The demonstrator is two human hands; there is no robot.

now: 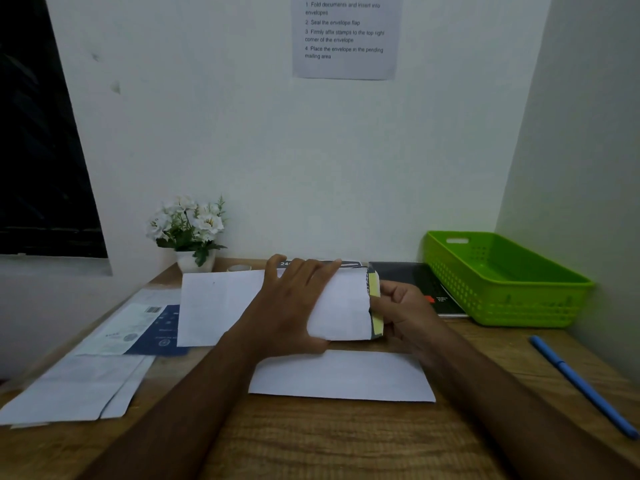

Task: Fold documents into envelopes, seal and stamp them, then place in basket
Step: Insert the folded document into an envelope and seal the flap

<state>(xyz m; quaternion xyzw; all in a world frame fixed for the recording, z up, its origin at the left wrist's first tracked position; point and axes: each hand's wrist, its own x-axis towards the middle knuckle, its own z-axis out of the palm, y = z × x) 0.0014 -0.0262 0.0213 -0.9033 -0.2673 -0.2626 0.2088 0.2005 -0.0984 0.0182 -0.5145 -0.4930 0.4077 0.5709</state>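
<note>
A white envelope [343,306] is held just above the wooden desk [311,441], its open end to the right with a yellow strip [374,292] on the flap. My left hand [294,299] lies flat over the envelope's left part and grips it. My right hand [405,310] pinches the flap end at the yellow strip. A white sheet [218,306] sticks out to the left behind my left hand. Another white folded sheet or envelope [343,375] lies flat on the desk below. The green basket [502,282] stands at the far right, with nothing visible in it.
A blue pen [581,382] lies near the right edge. A dark notebook [419,282] sits left of the basket. Printed papers [104,358] spread over the left side. A white flower pot [194,233] stands at the back by the wall, under an instruction sheet [346,36].
</note>
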